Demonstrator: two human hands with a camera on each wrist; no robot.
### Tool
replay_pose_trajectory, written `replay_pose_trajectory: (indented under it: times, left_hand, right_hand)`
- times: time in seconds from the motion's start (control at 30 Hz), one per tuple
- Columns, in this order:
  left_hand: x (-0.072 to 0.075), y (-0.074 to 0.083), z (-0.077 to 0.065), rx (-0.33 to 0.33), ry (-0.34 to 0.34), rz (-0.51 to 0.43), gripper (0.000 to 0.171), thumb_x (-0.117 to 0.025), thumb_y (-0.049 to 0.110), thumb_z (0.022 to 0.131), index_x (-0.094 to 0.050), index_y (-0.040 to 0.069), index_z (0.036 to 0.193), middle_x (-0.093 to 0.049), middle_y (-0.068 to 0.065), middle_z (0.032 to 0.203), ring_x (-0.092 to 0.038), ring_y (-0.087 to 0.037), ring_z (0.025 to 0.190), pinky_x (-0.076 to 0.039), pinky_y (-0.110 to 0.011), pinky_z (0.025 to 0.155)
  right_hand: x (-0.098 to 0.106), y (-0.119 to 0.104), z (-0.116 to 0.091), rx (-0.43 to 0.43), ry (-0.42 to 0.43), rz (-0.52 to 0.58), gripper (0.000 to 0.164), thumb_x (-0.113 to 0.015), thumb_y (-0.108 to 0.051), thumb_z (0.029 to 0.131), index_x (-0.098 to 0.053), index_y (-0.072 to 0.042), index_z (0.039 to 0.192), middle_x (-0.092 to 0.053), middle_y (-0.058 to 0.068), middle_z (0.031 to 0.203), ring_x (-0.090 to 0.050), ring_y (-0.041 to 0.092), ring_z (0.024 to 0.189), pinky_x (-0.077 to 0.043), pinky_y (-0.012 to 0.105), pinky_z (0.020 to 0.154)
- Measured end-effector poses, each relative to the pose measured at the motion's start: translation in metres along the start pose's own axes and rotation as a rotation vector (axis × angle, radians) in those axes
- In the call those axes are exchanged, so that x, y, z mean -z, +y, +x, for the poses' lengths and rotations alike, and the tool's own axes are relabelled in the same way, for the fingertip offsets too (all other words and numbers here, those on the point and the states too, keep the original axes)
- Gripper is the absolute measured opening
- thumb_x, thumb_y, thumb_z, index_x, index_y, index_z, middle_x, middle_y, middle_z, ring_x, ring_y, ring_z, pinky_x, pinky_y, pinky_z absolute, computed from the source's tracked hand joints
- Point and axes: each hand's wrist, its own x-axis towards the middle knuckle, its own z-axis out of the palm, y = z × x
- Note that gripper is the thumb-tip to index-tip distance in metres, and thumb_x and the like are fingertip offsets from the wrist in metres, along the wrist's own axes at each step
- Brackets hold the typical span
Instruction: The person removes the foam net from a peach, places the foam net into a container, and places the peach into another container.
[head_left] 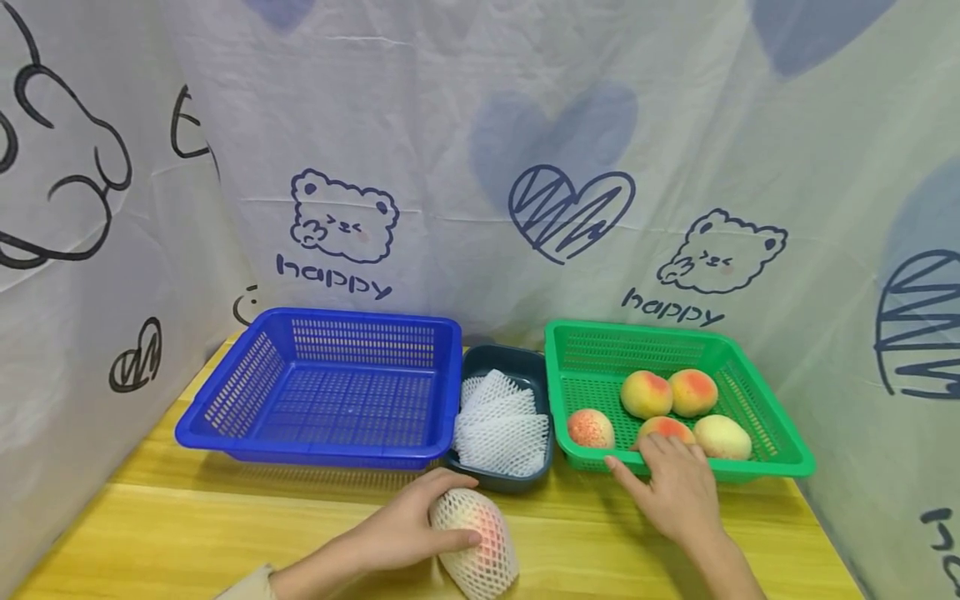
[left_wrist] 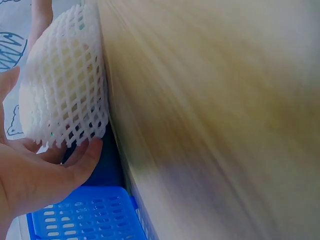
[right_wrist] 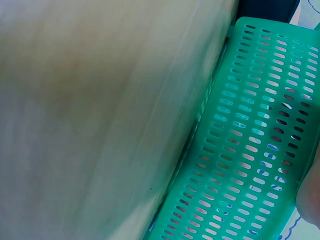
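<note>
In the head view my left hand grips a peach in a white foam net sleeve, thumb on the near side and fingers behind it, above the wooden table. The left wrist view shows the net's open mesh with fingertips at its lower edge. My right hand reaches over the front rim of a green basket, its fingertips on a red-topped peach and its thumb spread towards the rim. Other peaches lie in that basket. Only a bit of the right hand shows in the right wrist view.
A dark bin between the baskets holds several white foam net sleeves. To its left stands a blue basket with nothing in it. A printed cloth hangs behind and around the wooden table.
</note>
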Motion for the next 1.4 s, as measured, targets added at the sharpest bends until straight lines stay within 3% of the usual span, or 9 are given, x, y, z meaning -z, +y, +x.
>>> replay_pose_trajectory:
  times: [0.3, 0.43, 0.63, 0.77, 0.87, 1.03, 1.17, 1.4]
  left_hand:
    - [0.006, 0.001, -0.006, -0.029, 0.054, 0.032, 0.07, -0.081, 0.05, 0.088, -0.058, 0.015, 0.144, -0.056, 0.002, 0.143, -0.05, -0.03, 0.135, -0.042, -0.062, 0.11]
    - [0.009, 0.002, -0.009, -0.074, 0.073, 0.05, 0.066, -0.079, 0.048, 0.09, -0.057, 0.017, 0.145, -0.055, 0.005, 0.144, -0.051, -0.027, 0.135, -0.046, -0.055, 0.11]
    - [0.015, 0.007, -0.015, -0.217, 0.14, 0.09, 0.058, -0.077, 0.036, 0.095, -0.056, 0.018, 0.146, -0.056, 0.005, 0.145, -0.055, -0.023, 0.133, -0.05, -0.046, 0.108]
    - [0.022, 0.012, -0.017, -0.317, 0.237, 0.112, 0.051, -0.077, 0.024, 0.096, -0.058, 0.019, 0.143, -0.058, 0.005, 0.141, -0.059, -0.019, 0.126, -0.056, -0.04, 0.099]
    - [0.031, 0.015, -0.018, -0.385, 0.346, 0.167, 0.046, -0.078, 0.016, 0.094, -0.062, 0.016, 0.137, -0.061, 0.004, 0.136, -0.061, -0.017, 0.12, -0.057, -0.034, 0.093]
    - [0.056, 0.013, -0.018, -0.44, 0.52, 0.321, 0.042, -0.08, 0.011, 0.088, -0.066, 0.011, 0.127, -0.062, 0.001, 0.133, -0.059, -0.022, 0.123, -0.051, -0.033, 0.102]
    - [0.077, 0.002, -0.019, -0.43, 0.594, 0.495, 0.038, -0.078, 0.018, 0.089, -0.067, 0.007, 0.123, -0.064, -0.002, 0.13, -0.06, -0.025, 0.119, -0.05, -0.04, 0.101]
    - [0.099, -0.023, -0.023, -0.314, 0.58, 0.696, 0.03, -0.076, 0.024, 0.091, -0.069, 0.005, 0.113, -0.067, -0.008, 0.116, -0.063, -0.028, 0.106, -0.055, -0.049, 0.089]
  right_hand:
    - [-0.001, 0.002, 0.001, 0.005, 0.014, 0.003, 0.041, -0.066, -0.053, 0.097, -0.068, -0.012, 0.098, -0.067, 0.002, 0.096, -0.064, 0.026, 0.094, -0.041, 0.042, 0.078]
    - [-0.001, 0.002, 0.001, 0.007, 0.019, 0.009, 0.04, -0.066, -0.053, 0.097, -0.067, -0.013, 0.097, -0.068, 0.002, 0.094, -0.064, 0.026, 0.092, -0.041, 0.041, 0.077]
    - [-0.001, 0.001, 0.001, 0.006, 0.02, 0.009, 0.04, -0.066, -0.053, 0.097, -0.067, -0.013, 0.096, -0.068, 0.002, 0.094, -0.064, 0.026, 0.093, -0.041, 0.042, 0.077]
    - [-0.001, 0.001, 0.0, 0.006, 0.022, 0.01, 0.039, -0.066, -0.053, 0.097, -0.066, -0.014, 0.095, -0.068, 0.001, 0.093, -0.063, 0.026, 0.091, -0.04, 0.041, 0.076]
    - [-0.001, 0.001, 0.0, 0.004, 0.021, 0.012, 0.04, -0.066, -0.054, 0.097, -0.067, -0.014, 0.095, -0.068, 0.001, 0.093, -0.063, 0.026, 0.091, -0.041, 0.041, 0.076]
    - [-0.001, 0.0, 0.0, 0.003, 0.023, 0.014, 0.04, -0.066, -0.054, 0.097, -0.067, -0.014, 0.096, -0.068, 0.001, 0.094, -0.064, 0.026, 0.092, -0.041, 0.042, 0.077]
    - [-0.001, 0.0, 0.0, 0.004, 0.028, 0.016, 0.039, -0.066, -0.054, 0.097, -0.066, -0.015, 0.094, -0.067, 0.0, 0.092, -0.062, 0.025, 0.089, -0.041, 0.041, 0.075]
    - [-0.001, 0.0, -0.001, 0.007, 0.033, 0.016, 0.039, -0.067, -0.053, 0.096, -0.066, -0.015, 0.093, -0.067, -0.001, 0.091, -0.061, 0.025, 0.087, -0.04, 0.04, 0.074]
